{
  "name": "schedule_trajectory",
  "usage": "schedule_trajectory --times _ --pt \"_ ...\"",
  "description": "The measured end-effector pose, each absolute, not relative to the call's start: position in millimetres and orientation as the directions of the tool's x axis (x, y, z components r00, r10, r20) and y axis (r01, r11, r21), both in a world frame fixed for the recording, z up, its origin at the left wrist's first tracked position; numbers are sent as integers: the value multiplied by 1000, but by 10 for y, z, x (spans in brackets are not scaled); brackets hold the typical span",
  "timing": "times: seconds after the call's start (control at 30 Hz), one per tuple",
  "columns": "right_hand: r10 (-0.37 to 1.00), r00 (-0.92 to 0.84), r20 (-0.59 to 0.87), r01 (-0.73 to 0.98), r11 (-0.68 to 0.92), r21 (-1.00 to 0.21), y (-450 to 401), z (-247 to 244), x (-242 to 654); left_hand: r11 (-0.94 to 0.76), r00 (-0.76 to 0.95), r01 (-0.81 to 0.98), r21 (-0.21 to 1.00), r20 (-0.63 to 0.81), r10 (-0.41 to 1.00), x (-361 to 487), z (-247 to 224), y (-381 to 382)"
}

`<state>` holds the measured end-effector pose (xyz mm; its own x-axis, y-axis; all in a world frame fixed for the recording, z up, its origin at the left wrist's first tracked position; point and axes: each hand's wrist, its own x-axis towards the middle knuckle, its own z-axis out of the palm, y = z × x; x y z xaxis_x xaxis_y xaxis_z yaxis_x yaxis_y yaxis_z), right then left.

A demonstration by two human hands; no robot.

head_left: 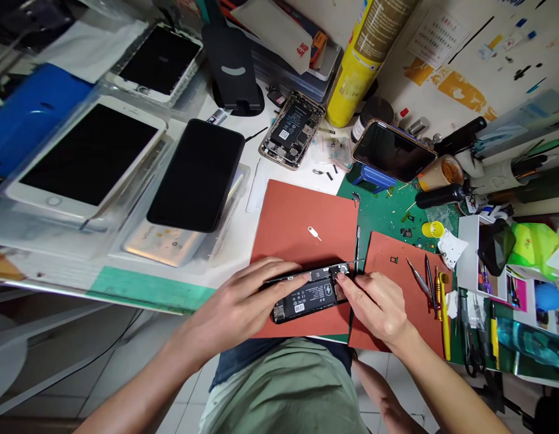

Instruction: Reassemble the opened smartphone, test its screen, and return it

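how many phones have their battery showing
2. One opened phone is at the left hand and right hand, over the left red mat; a second bare phone lies farther back, near the yellow cylinder. Others could be hidden in the clutter.

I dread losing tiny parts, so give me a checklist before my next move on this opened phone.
1. Left hand holding the open phone: ok.
2. Red mat under the phone: ok.
3. Battery lying inside the phone: ok.
4. Right hand gripping a small part: cannot tell; fingertips hide it.
5. Eject pin clear of the phone: ok, apart on the same mat.
6. Small dark tray contained: not ok, loose on the right-hand mat.
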<state>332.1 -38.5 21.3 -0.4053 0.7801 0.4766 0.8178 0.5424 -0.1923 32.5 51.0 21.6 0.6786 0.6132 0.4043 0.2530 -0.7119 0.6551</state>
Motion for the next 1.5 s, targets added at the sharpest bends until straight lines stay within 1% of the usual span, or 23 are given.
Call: schedule_trajectory --times 0.13,0.37,0.57,0.8,1.13,1.33,1.5 --pt "771 -444 456 815 559 -151 -375 259 3309 -706 679 257 660 396 618 317 215 511" --pt "727 -540 423 797 604 -21 -308 394 3252 -711 684 263 652 394 614 313 211 507" --pt "716 -566 409 792 610 27 -306 445 3233 -713 688 256 653 395 609 310 208 503" --pt "731 -570 376 787 616 -4 -335 448 3232 -714 684 257 651 400 611 319 211 504" --pt "752 -521 404 791 603 -101 -305 440 3247 -706 680 264 658 392 620 324 227 500" --pt "738 -531 416 786 613 -85 -314 429 3258 -707 695 278 651 371 616 305 182 483" --pt "729 -566 384 768 636 -75 -317 440 3276 -731 699 323 601 369 612 281 194 451"
